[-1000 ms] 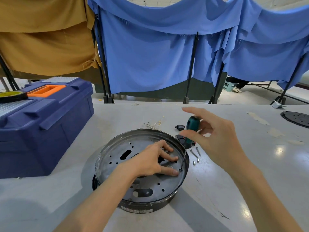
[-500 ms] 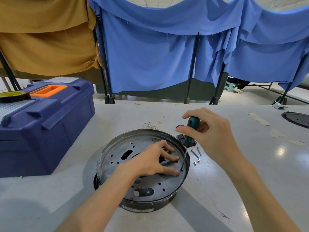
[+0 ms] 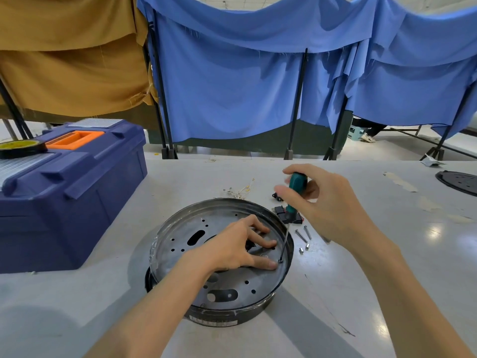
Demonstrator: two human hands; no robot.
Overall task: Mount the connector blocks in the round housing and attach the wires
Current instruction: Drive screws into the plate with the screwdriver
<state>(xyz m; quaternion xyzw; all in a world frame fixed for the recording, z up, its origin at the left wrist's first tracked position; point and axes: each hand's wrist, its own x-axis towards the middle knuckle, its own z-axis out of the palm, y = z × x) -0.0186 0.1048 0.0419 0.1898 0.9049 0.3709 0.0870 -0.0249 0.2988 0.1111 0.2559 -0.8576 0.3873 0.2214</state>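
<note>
The round metal housing [image 3: 180, 244] lies on the grey table, its perforated plate facing up. My left hand [image 3: 232, 248] rests inside it, fingers spread over a black connector block [image 3: 249, 245] that is mostly hidden beneath them. My right hand [image 3: 327, 202] grips the green handle of a screwdriver [image 3: 294, 195]. Its thin shaft slants down to a screw at the plate's right side, just beyond my left fingertips. Another black connector block [image 3: 287, 214] lies on the table behind the rim. A thin bundle of wires [image 3: 240, 191] lies beyond the housing.
Loose screws and spacers [image 3: 303, 237] lie right of the housing. A dark blue toolbox [image 3: 72, 192] with an orange handle and a tape roll [image 3: 19, 148] fills the left side. A black round plate [image 3: 459, 180] sits at the far right edge. Cloth screens hang behind.
My right hand's fingers have shifted round the screwdriver handle, opening, closing and re-gripping it. The shaft tip stays at the same screw. My left hand has not moved.
</note>
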